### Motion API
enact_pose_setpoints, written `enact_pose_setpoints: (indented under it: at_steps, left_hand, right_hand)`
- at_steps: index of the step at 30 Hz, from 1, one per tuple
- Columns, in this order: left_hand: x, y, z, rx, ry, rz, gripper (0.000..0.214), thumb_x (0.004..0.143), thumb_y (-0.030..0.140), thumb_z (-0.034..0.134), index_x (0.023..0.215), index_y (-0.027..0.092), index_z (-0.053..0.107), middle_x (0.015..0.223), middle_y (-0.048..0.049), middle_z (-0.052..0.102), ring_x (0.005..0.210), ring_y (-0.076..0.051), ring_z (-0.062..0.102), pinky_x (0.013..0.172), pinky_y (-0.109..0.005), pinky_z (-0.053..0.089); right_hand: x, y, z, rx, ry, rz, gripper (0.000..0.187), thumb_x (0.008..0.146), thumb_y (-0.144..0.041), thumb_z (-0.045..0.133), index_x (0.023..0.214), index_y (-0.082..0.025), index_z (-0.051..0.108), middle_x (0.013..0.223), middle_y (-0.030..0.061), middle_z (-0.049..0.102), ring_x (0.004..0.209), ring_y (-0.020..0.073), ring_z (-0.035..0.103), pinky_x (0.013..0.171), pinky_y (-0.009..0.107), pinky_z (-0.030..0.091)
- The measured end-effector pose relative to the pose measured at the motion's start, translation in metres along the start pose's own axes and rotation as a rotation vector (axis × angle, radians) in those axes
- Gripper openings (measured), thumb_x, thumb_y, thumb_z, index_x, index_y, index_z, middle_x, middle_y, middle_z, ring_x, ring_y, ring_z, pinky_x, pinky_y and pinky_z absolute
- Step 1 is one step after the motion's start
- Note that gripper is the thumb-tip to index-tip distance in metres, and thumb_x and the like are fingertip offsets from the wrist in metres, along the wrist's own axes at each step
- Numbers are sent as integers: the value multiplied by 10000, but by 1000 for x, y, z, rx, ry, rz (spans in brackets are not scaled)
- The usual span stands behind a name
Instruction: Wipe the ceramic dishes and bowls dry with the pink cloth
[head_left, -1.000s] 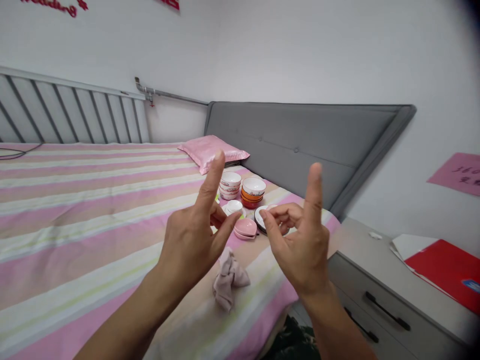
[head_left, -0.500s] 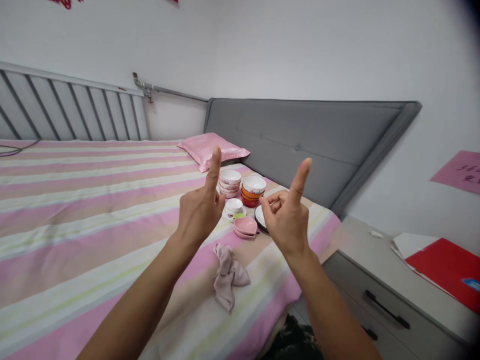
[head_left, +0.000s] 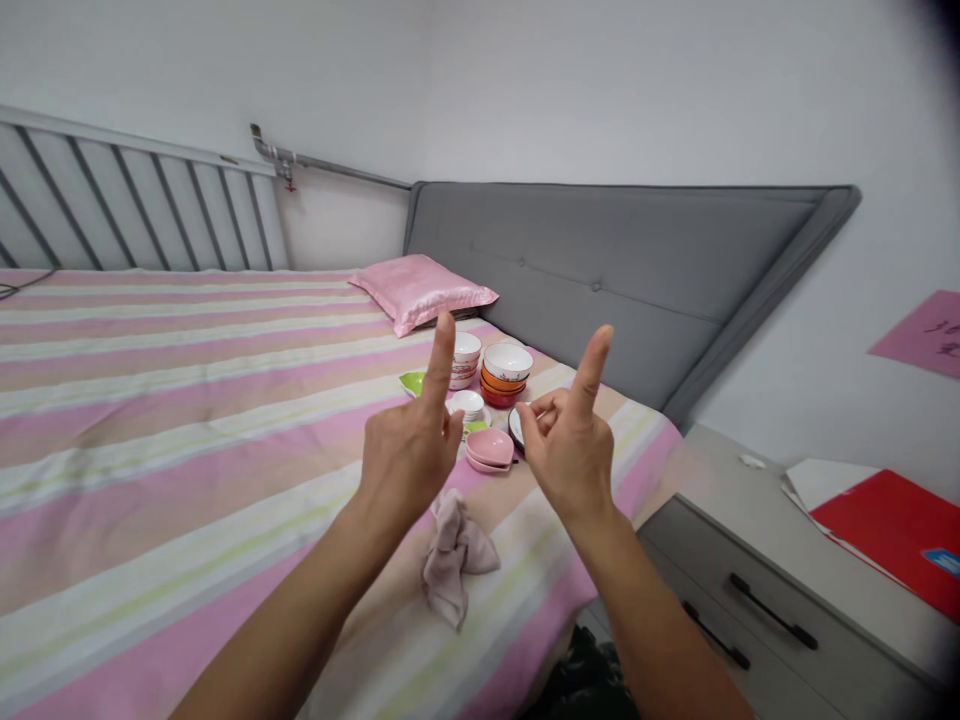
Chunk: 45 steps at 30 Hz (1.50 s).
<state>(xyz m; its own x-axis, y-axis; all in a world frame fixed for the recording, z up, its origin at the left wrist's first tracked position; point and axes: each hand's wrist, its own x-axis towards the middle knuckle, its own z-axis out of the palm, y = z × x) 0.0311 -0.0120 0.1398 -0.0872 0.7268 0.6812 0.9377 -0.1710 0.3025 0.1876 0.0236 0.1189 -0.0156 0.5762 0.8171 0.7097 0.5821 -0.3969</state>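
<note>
My left hand point(head_left: 409, 455) is raised over the bed with its index finger stretched up and nothing visible in it. Its other fingers are mostly hidden. To the right, my right hand point(head_left: 571, 455) holds the same pose, index finger up and the other fingers curled, also bare. Between and beyond them stand a stack of white patterned bowls point(head_left: 466, 350), a stack of white, orange and red bowls point(head_left: 506, 368) and small white dishes point(head_left: 468, 402). Pink leaf-shaped bowls point(head_left: 489, 450) lie nearer. Dark-rimmed plates point(head_left: 516, 428) are partly behind my right hand.
A crumpled pinkish cloth point(head_left: 454, 560) lies on the striped bedspread point(head_left: 187, 420). Left of the bowls is a green leaf-shaped dish point(head_left: 412, 383). Farther back are a pink pillow point(head_left: 424, 290) and the grey headboard point(head_left: 600, 260). A drawer cabinet point(head_left: 720, 510) carries a red folder point(head_left: 889, 535).
My view has shifted slightly. My left hand has moved a little right and now covers part of the white bowls, and the green dish shows beside it. Both finger poses stay alike.
</note>
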Motion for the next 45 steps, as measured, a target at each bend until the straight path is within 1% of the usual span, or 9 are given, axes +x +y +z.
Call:
enact_pose_setpoints:
  at_steps: [2,4,7,10,17,25,32,39,45]
  left_hand:
    - [-16,2,2,-41,1,-6,648,795,249,496,1389,218,237,559,50,613,436,-132,492,467,-224,301]
    - [-32,-1,8,-62,-21,-15,667,806,258,490,1404,232,196,576,48,627,443,-133,508,464,-228,307]
    - [-54,-13,21,-37,-81,-24,763,819,266,489,1439,218,46,585,47,636,446,-136,524,466,-231,308]
    - [-64,-22,30,26,-148,-41,829,823,251,480,1438,194,-73,618,44,651,473,-144,554,472,-231,302]
    - [-61,-22,31,71,-211,-36,872,834,241,478,1421,187,-165,652,45,666,504,-153,584,478,-234,298]
    - [-63,-22,32,92,-200,-4,908,850,229,473,1386,211,-260,640,62,658,503,-148,585,483,-228,303]
    - [-62,-19,28,116,-223,11,962,846,201,496,1356,228,-319,651,76,654,511,-140,591,486,-218,303]
    - [-61,-20,27,110,-188,36,981,835,190,519,1363,255,-306,650,87,654,505,-131,590,483,-209,315]
    - [-62,-22,27,128,-205,23,943,844,200,498,1377,244,-279,642,77,655,493,-138,587,474,-216,322]
  right_hand:
    - [-14,-6,0,-6,-11,-4,761,860,-238,437,1450,-193,-41,709,1,669,517,160,568,460,244,439]
    - [-31,-8,3,-34,-30,-10,770,863,-219,435,1447,-182,-66,676,-7,655,503,159,569,434,227,425]
    - [-55,-5,11,-70,-40,-40,803,856,-183,444,1446,-157,-99,641,-19,636,476,152,568,430,217,416]
    - [-69,0,18,-79,-61,-43,821,846,-158,441,1441,-140,-125,624,-33,619,464,146,571,434,211,410]
    - [-70,4,22,-86,-77,-25,826,847,-162,442,1440,-145,-132,633,-35,622,469,148,579,436,211,399]
    - [-72,4,23,-75,-91,-23,823,851,-162,453,1443,-146,-118,636,-37,627,477,145,584,443,213,399]
    - [-72,3,24,-67,-60,-35,812,859,-178,455,1446,-144,-105,609,-57,598,466,131,565,440,204,381]
    - [-71,1,24,-50,-62,-30,799,859,-182,448,1449,-142,-90,619,-52,607,469,132,568,444,211,382]
    - [-70,0,24,-45,-72,-22,815,854,-176,457,1447,-155,-101,625,-55,606,469,134,568,440,211,374]
